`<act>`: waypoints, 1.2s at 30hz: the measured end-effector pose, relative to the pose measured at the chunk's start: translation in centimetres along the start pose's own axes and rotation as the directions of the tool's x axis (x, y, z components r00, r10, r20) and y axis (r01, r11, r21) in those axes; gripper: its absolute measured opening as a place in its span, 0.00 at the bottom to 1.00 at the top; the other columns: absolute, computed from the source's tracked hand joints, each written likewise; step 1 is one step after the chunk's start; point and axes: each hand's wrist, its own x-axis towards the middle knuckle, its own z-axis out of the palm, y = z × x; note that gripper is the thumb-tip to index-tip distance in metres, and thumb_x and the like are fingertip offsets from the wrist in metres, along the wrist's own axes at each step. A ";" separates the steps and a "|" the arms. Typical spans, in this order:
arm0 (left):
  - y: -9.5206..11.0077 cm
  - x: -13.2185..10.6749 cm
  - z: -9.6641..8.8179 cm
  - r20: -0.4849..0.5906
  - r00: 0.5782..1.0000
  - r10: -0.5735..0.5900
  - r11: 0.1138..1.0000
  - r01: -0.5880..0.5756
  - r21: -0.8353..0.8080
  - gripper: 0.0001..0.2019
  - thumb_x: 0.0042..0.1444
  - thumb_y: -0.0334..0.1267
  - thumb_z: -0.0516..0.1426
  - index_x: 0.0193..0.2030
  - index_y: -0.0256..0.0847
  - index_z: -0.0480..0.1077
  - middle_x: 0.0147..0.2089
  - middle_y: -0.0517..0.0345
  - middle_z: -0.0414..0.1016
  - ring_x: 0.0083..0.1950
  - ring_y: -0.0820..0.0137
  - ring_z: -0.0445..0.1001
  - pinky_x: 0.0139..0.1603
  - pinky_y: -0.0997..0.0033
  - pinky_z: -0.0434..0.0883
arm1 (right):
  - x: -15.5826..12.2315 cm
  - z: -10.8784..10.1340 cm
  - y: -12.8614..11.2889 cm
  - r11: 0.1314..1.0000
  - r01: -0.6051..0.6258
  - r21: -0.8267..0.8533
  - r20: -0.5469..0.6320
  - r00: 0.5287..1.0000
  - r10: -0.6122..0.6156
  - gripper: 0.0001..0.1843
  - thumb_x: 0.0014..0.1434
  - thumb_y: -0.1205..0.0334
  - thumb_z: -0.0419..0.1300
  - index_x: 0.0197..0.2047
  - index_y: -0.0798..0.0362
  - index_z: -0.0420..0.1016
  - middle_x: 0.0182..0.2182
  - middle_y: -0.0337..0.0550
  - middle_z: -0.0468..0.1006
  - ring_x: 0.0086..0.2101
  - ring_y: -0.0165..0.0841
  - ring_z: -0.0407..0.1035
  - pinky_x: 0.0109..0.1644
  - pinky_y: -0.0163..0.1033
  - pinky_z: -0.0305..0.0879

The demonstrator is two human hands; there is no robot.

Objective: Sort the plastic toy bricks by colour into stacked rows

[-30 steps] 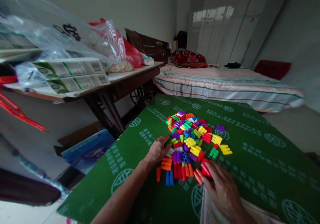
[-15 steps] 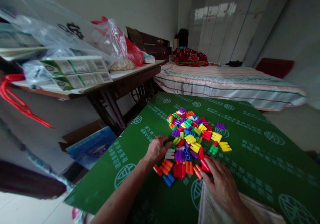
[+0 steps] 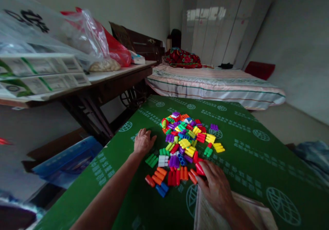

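Observation:
Brightly coloured plastic toy blocks [image 3: 184, 143], shaped like short joined tubes, lie heaped on a green printed board [image 3: 246, 185]. To the left of the heap, my left hand [image 3: 144, 141] is over the board, thumb apart from the fingers and nothing seen in it. A green toy block [image 3: 152, 160] lies just below that hand. On the near right side, my right hand [image 3: 215, 183] has its fingers and thumb around a red toy block [image 3: 199, 169]; its fingertips partly cover it. An orange toy block [image 3: 192, 176] lies by the thumb.
A folded cloth [image 3: 244, 211] lies under my right forearm. At left stands a table [image 3: 128, 73] with plastic bags [image 3: 96, 39] and boxes [image 3: 43, 73]. Below it is a blue container [image 3: 68, 163]. A bed [image 3: 213, 84] stands beyond the board.
My left hand has moved left and away from the heap, and the green toy block shows where the hand was. My right hand stays at the red block. The whole view has shifted right.

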 end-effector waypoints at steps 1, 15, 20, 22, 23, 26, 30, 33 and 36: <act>0.1 0.4 0.0 -0.007 1.000 -0.025 1.000 0.026 0.019 0.22 0.59 0.49 0.55 0.56 0.38 0.65 0.65 0.46 0.60 0.67 0.56 0.58 0.65 0.43 0.61 | 0.1 -0.1 -0.1 1.000 -0.006 0.006 0.002 1.000 0.006 0.19 0.64 0.55 0.53 0.54 0.53 0.70 0.48 0.51 0.77 0.48 0.41 0.71 0.52 0.46 0.67; 0.4 1.1 1.1 -0.021 0.999 -0.028 0.985 0.031 0.172 0.29 0.61 0.53 0.43 0.59 0.32 0.61 0.66 0.36 0.57 0.68 0.48 0.54 0.64 0.44 0.57 | 7.0 -1.6 4.4 0.991 -0.128 -0.036 -0.003 0.992 0.128 0.19 0.63 0.58 0.52 0.54 0.55 0.71 0.46 0.52 0.77 0.46 0.41 0.71 0.51 0.46 0.68; 0.4 1.2 1.0 -0.030 0.999 -0.024 0.983 0.029 0.183 0.30 0.60 0.54 0.41 0.58 0.32 0.62 0.66 0.36 0.59 0.67 0.48 0.55 0.63 0.45 0.58 | 11.2 1.2 9.3 0.948 -0.245 -0.202 0.119 0.955 0.272 0.15 0.57 0.66 0.57 0.47 0.55 0.76 0.40 0.51 0.79 0.40 0.39 0.73 0.44 0.43 0.68; 0.4 1.2 1.1 -0.035 0.999 -0.023 0.982 0.029 0.185 0.30 0.60 0.54 0.41 0.58 0.32 0.62 0.65 0.36 0.59 0.67 0.48 0.56 0.63 0.45 0.59 | 11.1 2.2 10.2 0.945 -0.281 -0.170 0.162 0.938 0.308 0.13 0.56 0.66 0.57 0.44 0.53 0.77 0.38 0.48 0.80 0.38 0.38 0.73 0.43 0.40 0.68; 0.4 1.2 1.1 -0.037 0.999 -0.023 0.982 0.029 0.186 0.30 0.60 0.55 0.41 0.57 0.33 0.63 0.65 0.36 0.60 0.67 0.49 0.56 0.63 0.45 0.59 | 10.8 2.5 10.4 0.946 -0.300 -0.125 0.166 0.933 0.318 0.12 0.56 0.66 0.57 0.43 0.52 0.78 0.38 0.47 0.80 0.37 0.36 0.74 0.42 0.39 0.68; 0.3 1.3 1.3 -0.038 0.999 -0.021 0.981 0.028 0.192 0.31 0.60 0.55 0.40 0.57 0.33 0.63 0.65 0.36 0.60 0.67 0.49 0.55 0.63 0.45 0.59 | 9.6 2.5 10.6 0.916 -0.384 0.120 0.138 0.920 0.368 0.11 0.55 0.63 0.57 0.40 0.52 0.77 0.37 0.44 0.80 0.37 0.35 0.74 0.42 0.37 0.68; 0.4 1.4 1.2 -0.038 0.999 -0.014 0.979 0.022 0.201 0.31 0.60 0.55 0.40 0.57 0.32 0.62 0.65 0.36 0.60 0.67 0.48 0.55 0.62 0.45 0.59 | 9.0 1.4 11.1 0.684 -0.527 0.505 0.216 0.844 0.492 0.16 0.53 0.53 0.59 0.39 0.54 0.77 0.34 0.44 0.81 0.32 0.36 0.74 0.36 0.38 0.70; 0.6 1.3 0.9 -0.032 0.999 -0.008 0.980 0.015 0.200 0.30 0.60 0.54 0.40 0.57 0.32 0.63 0.64 0.36 0.60 0.66 0.48 0.56 0.62 0.45 0.59 | 9.0 0.8 12.1 0.496 -0.585 0.642 0.253 0.772 0.583 0.22 0.47 0.46 0.64 0.39 0.55 0.77 0.35 0.46 0.82 0.33 0.38 0.75 0.35 0.39 0.71; 0.8 1.2 0.7 -0.027 1.000 -0.015 0.981 0.020 0.195 0.31 0.60 0.54 0.40 0.57 0.31 0.63 0.65 0.35 0.59 0.67 0.48 0.55 0.62 0.45 0.59 | 8.8 0.9 13.2 0.467 -0.623 0.628 0.232 0.722 0.652 0.22 0.44 0.46 0.65 0.38 0.54 0.77 0.34 0.46 0.82 0.34 0.39 0.76 0.37 0.41 0.72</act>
